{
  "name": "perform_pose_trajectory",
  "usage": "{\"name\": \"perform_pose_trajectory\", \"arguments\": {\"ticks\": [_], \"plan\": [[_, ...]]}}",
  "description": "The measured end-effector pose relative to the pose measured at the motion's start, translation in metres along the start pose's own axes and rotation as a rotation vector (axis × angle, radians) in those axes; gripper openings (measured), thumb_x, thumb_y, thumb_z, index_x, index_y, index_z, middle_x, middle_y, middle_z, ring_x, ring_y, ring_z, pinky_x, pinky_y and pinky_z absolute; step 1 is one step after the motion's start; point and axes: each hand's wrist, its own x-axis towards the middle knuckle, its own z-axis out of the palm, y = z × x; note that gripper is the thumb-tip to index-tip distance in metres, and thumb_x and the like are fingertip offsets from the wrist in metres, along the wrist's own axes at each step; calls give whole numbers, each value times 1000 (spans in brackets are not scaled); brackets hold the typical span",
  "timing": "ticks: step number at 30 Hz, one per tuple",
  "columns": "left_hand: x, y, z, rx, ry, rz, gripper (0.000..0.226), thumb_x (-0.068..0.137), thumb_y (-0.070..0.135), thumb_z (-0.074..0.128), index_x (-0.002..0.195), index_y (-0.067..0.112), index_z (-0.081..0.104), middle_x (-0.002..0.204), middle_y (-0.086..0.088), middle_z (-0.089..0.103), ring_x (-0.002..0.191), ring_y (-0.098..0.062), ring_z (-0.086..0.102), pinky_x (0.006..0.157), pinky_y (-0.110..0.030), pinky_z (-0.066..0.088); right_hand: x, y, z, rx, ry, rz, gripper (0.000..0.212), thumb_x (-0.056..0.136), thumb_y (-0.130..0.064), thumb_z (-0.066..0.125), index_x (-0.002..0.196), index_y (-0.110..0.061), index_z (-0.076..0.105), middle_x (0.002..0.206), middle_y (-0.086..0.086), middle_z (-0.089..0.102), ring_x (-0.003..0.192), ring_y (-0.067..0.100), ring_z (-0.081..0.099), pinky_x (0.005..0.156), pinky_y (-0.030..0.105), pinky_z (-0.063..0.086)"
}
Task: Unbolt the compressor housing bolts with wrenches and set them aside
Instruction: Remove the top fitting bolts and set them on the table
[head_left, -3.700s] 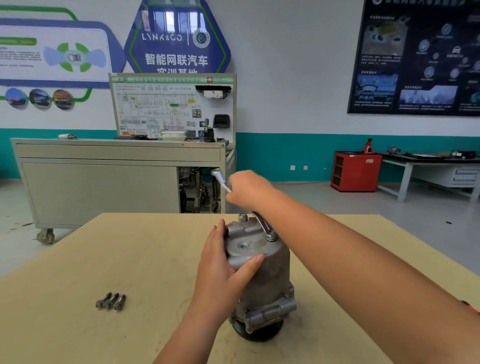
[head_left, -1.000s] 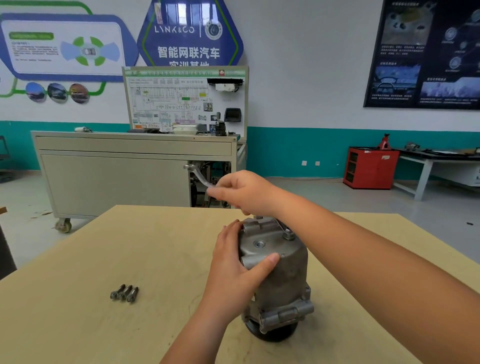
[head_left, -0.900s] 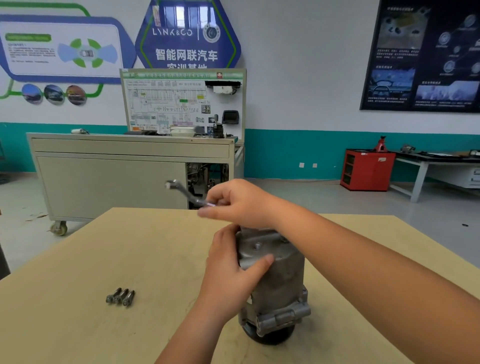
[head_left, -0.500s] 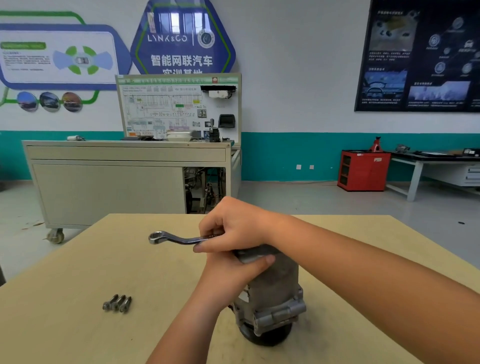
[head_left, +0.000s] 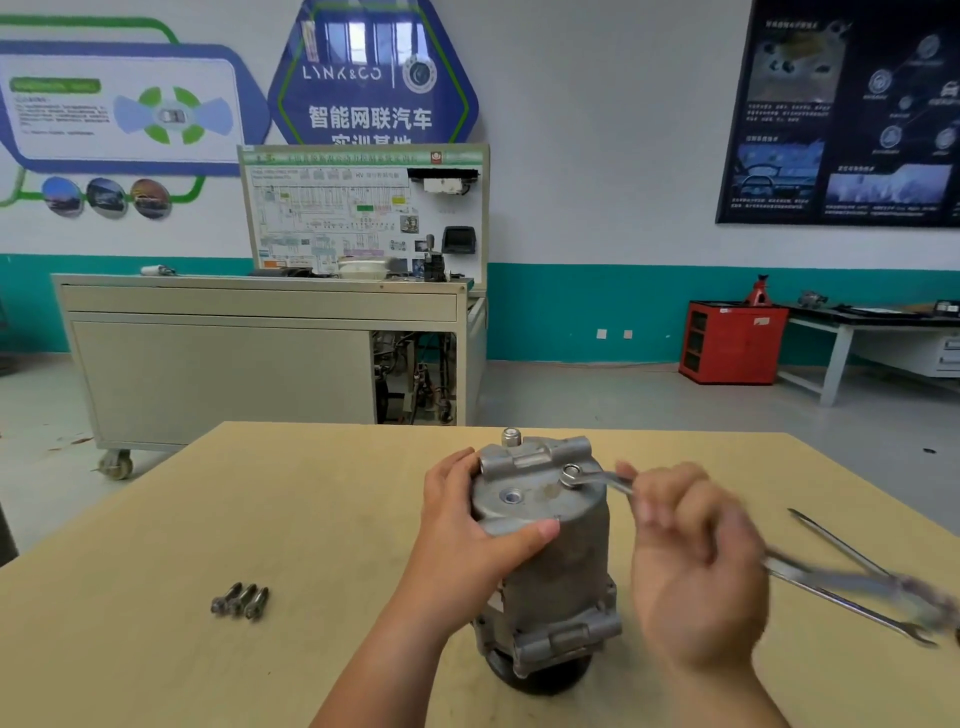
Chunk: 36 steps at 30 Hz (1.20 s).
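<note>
A grey metal compressor (head_left: 545, 551) stands upright on the wooden table (head_left: 260, 519). My left hand (head_left: 467, 525) grips its upper left side, thumb across the front. My right hand (head_left: 691, 561), blurred by motion, holds a silver wrench (head_left: 597, 478) whose ring end sits on a bolt (head_left: 570, 472) at the right of the compressor's top. Another bolt (head_left: 511, 436) sticks up at the back of the top. Three removed bolts (head_left: 240, 601) lie side by side on the table to the left.
Two more long wrenches (head_left: 852, 582) lie on the table to the right, partly blurred. Beyond the table stand a beige wheeled training bench (head_left: 234, 358), a red cabinet (head_left: 732, 343) and a workbench at the far right.
My right hand swung the wrench from the far side round to the left over the compressor, then came back to the right; the ring end now sits on the right-hand bolt. The left hand kept its grip.
</note>
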Motion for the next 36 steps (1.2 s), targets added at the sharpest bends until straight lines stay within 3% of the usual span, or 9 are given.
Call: {"name": "perform_pose_trajectory", "arguments": {"ticks": [3,6,9,14,21,24,29,33,36], "plan": [[-1,0,0,-14,12,0,82,53,47,78,126,37,42,130,21,32,115,16,39,83,4,34,39,7,-12,264,475,244,44,97,-34,39,55,-23,42,46,-9,36,41,9,37,59,27,53],[-1,2,-2,22,9,-22,82,65,38,86,134,28,42,134,15,31,122,1,41,98,-10,36,88,31,-10,-7,591,521,19,101,-18,38,83,-15,46,47,-5,37,38,7,38,42,21,44],[-2,3,-4,34,-4,-21,82,70,30,83,139,24,39,136,13,30,127,-5,39,108,-24,35,113,56,-5,-502,251,763,6,98,-11,45,97,-9,51,65,3,46,53,11,48,46,23,49],[-2,3,-5,39,-20,-21,83,72,31,82,141,26,36,135,15,28,127,-4,37,102,-17,34,138,64,19,-991,-327,798,21,94,-9,50,74,-7,54,65,4,59,46,7,59,44,15,46],[0,3,-5,53,-13,-24,84,73,31,80,143,24,33,135,14,26,125,-5,37,100,-18,35,136,69,60,-1502,-951,472,20,84,-19,54,75,-11,69,62,-4,64,57,14,58,48,22,40],[0,3,-5,52,-16,-10,74,73,31,80,134,33,39,133,14,29,119,0,41,89,-7,37,126,68,76,-1602,-1167,252,17,84,-22,53,87,-12,67,67,2,59,61,18,52,47,25,33],[0,5,-4,52,1,18,64,72,25,82,116,44,39,123,17,35,114,-1,44,82,-9,39,106,52,89,-1574,-1329,19,25,93,-25,46,107,-12,63,91,7,66,76,20,55,59,30,39],[4,9,-2,-16,-19,-26,76,56,36,80,122,26,43,119,3,55,101,2,59,76,-12,48,77,34,84,-1435,-1325,78,29,101,-28,37,121,-13,51,103,10,63,85,22,55,67,32,36],[6,-3,3,101,15,-43,51,86,11,67,130,-2,45,128,-22,52,122,-25,49,94,-22,36,57,17,75,-1301,-1305,-25,27,100,-24,39,117,-10,55,108,9,64,98,24,55,91,36,38]]}}
